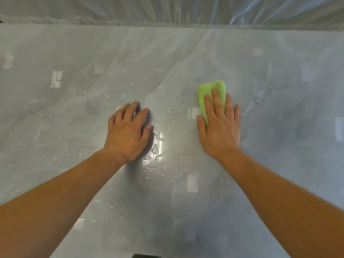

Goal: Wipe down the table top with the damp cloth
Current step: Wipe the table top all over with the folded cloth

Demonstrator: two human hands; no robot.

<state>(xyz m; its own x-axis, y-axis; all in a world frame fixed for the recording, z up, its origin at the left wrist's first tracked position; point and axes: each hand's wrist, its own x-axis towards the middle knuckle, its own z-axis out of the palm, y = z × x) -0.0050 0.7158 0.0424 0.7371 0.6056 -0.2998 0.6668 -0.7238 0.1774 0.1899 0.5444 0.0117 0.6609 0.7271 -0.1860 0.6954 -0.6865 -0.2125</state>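
Observation:
A folded light-green cloth (208, 91) lies on the glossy grey table top (74, 127), right of centre. My right hand (220, 127) lies flat on the cloth's near half with straight fingers pressing it down; the cloth's far end sticks out beyond the fingertips. My left hand (128, 131) rests palm down on the bare table to the left of the cloth, fingers relaxed and holding nothing. Water droplets and small puddles (156, 148) dot the surface between and around my hands.
The table's far edge (167, 26) runs across the top of the view, with crinkled clear plastic sheeting (167, 10) behind it. The right part of the surface looks smeared and dull. A dark gap shows at the near edge (147, 256).

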